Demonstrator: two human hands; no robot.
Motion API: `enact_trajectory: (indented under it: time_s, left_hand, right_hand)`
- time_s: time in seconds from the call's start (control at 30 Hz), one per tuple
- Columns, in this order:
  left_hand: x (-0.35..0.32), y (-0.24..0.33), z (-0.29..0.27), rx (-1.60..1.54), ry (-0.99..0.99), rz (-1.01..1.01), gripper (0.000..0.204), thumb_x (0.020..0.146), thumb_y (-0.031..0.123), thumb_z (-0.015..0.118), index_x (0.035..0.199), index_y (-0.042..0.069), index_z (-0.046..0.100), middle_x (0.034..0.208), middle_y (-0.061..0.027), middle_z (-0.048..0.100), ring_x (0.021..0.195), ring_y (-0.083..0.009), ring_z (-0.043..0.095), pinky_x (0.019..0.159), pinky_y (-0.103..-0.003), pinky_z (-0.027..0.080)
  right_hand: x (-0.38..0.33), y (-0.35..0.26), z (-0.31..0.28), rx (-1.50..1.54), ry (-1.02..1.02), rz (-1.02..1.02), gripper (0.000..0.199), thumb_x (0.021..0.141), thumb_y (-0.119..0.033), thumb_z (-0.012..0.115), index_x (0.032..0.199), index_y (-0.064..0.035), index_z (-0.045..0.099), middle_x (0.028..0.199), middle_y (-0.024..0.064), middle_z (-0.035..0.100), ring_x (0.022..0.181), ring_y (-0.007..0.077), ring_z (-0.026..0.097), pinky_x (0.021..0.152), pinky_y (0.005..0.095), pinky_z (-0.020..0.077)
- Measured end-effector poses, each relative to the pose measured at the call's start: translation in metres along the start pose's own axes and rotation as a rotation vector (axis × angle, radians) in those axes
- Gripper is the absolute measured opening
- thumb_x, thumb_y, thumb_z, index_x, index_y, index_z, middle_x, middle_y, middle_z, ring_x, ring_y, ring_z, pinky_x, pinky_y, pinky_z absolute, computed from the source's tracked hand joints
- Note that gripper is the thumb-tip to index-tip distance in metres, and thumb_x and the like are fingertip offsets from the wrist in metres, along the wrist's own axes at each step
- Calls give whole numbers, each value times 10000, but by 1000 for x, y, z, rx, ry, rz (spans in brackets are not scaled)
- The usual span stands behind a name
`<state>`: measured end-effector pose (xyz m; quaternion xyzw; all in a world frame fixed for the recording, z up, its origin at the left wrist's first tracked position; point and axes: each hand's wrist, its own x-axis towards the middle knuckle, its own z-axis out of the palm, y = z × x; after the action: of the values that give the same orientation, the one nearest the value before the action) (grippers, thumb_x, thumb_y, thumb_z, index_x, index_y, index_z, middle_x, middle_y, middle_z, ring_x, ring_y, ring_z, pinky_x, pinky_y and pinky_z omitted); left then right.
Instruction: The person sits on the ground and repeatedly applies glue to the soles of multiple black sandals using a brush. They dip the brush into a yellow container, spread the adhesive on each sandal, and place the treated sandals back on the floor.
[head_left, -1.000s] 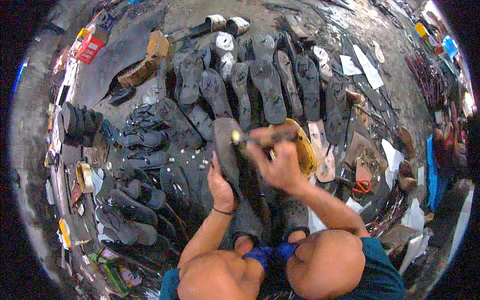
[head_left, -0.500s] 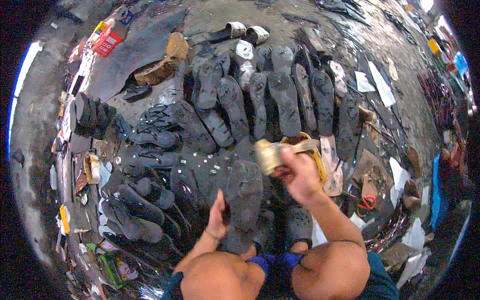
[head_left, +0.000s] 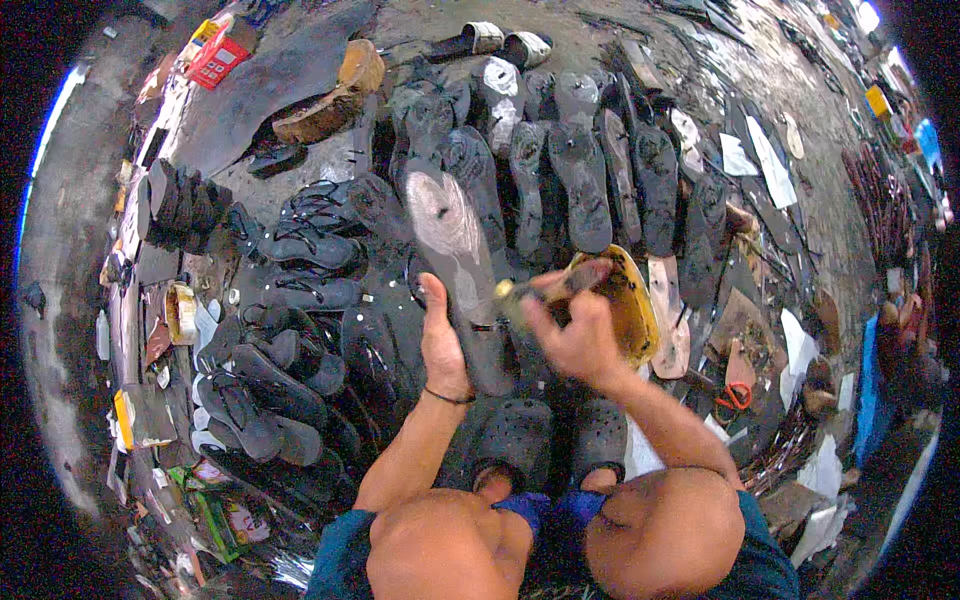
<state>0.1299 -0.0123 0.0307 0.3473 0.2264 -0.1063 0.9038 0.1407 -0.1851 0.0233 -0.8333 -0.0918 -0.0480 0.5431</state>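
My left hand [head_left: 444,350] grips the left edge of a dark sandal sole [head_left: 486,355], held lengthwise in front of my knees. Its far part has a pale, wet-looking patch with a dark spot in it. Closed around a brush [head_left: 535,290], my right hand [head_left: 583,340] is just right of the sole. Motion smears the brush, and its tip lies close to the sole's right edge. Just beyond my right hand stands a yellow tub [head_left: 640,315] with dark smears, partly hidden by that hand.
Rows of dark soles [head_left: 580,190] lie ahead. Finished-looking black flip-flops [head_left: 315,245] and more sandals [head_left: 260,400] are piled at the left. At the right lie orange-handled scissors [head_left: 735,397], pale scraps [head_left: 797,345] and a pinkish sole [head_left: 668,345]. A wood block [head_left: 325,115] sits far left.
My left hand has taken hold of the sole, which now reaches farther forward and shows a pale patch. My right hand has brought the brush lower, nearer the sole.
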Motion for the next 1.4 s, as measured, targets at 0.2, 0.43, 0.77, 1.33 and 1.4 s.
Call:
enact_trajectory:
  time_s: [0.2, 0.43, 0.77, 1.33, 1.4]
  left_hand:
    - [18, -23, -24, -70, -3, -88, 851, 932, 745, 411, 1240, -31, 580, 1069, -138, 696, 910, -241, 691, 830, -376, 573]
    - [20, -6, -18, -31, -47, -2, 742, 918, 729, 481, 1165, 46, 633, 1034, -97, 716, 896, -230, 702, 815, -389, 580]
    - [27, -22, -30, -105, 60, -134, 775, 897, 761, 478, 1196, 63, 630, 1061, -107, 701, 918, -254, 682, 822, -398, 571]
    - [43, -24, -51, 1507, -320, 955, 229, 852, 47, 622, 1080, 33, 644, 1051, -112, 673, 987, -295, 636, 922, -417, 490]
    - [7, -90, -64, 1715, -895, 889, 436, 775, 104, 641, 1209, 60, 633, 1300, -122, 597, 1236, -304, 547, 1098, -439, 399]
  right_hand:
    - [-12, -48, 4, 440, -326, -118, 237, 913, -119, 706, 1122, -20, 652, 994, 61, 705, 880, 151, 664, 822, 308, 536]
    - [-19, -33, -2, 329, -111, -12, 247, 924, -165, 709, 1107, -2, 672, 949, 89, 722, 884, 183, 678, 821, 350, 540]
    - [-27, -44, 9, 313, -398, -12, 244, 895, -153, 731, 1092, -21, 676, 993, 94, 715, 1003, 211, 654, 953, 370, 481]
    - [-32, 64, -108, -379, 171, 374, 197, 892, -150, 736, 1041, -26, 700, 956, 90, 716, 859, 152, 659, 774, 294, 507]
    - [-21, 68, -94, -502, 88, 306, 226, 860, -185, 759, 1038, -54, 711, 950, 114, 713, 876, 243, 669, 794, 347, 509]
